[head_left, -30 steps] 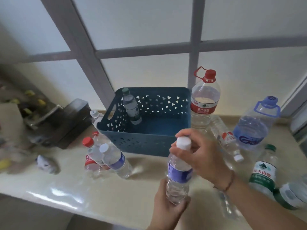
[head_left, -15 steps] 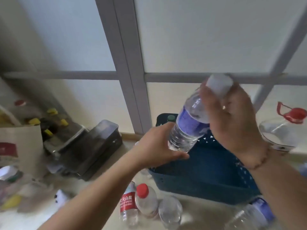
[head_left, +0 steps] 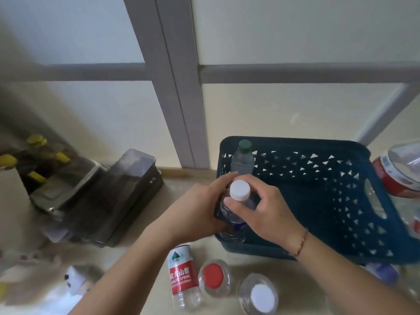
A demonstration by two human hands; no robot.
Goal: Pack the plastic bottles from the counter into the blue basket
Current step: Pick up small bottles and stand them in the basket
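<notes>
Both hands hold a bottle upright in the basket's near-left corner.

The clear plastic bottle with a white cap (head_left: 239, 194) stands inside the blue perforated plastic basket (head_left: 341, 201), left hand (head_left: 200, 212) and right hand (head_left: 266, 214) both clamped around it; a green-capped clear bottle (head_left: 243, 159) stands in the far-left corner.

A beige counter (head_left: 145, 226) meets frosted window panes (head_left: 295, 30) divided by grey frame bars (head_left: 172, 87).

Looks like a home kitchen or utility corner: beige worktop (head_left: 145, 214) under a frosted window with grey frame (head_left: 179, 87), dark lidded appliance (head_left: 109, 196), yellow-capped bottles (head_left: 36, 140) at left, blue plastic basket (head_left: 354, 223), loose drinking-water bottles (head_left: 181, 276).
</notes>
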